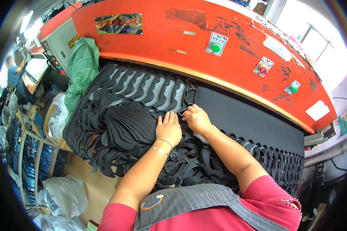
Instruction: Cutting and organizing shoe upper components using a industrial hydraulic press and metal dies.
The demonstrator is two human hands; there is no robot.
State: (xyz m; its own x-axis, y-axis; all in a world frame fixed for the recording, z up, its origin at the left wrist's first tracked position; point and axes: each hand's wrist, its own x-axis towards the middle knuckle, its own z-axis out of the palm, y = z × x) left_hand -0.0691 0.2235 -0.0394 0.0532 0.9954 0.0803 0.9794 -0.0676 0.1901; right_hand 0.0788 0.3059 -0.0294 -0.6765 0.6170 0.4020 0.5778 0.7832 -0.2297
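Observation:
Under the orange press, a sheet of black material (235, 111) lies on the bed, with a row of wavy cut-outs along its left part. My left hand (169, 129) rests flat with its fingers stretched out, beside a fanned stack of black cut pieces (131, 123). Close to its right, my right hand (197, 119) has its fingers closed on the near end of a narrow, wavy-edged metal cutting die (190, 93). The die stands on the sheet at the edge of the cut-outs. Part of its near end is hidden by my fingers.
The orange press beam (158, 38) spans the far side, carrying a green button (216, 47) and a red button (263, 70). Black scrap strips (189, 158) heap along the near edge. Green sacking (82, 63) hangs at the left; farther off stands another person (17, 79).

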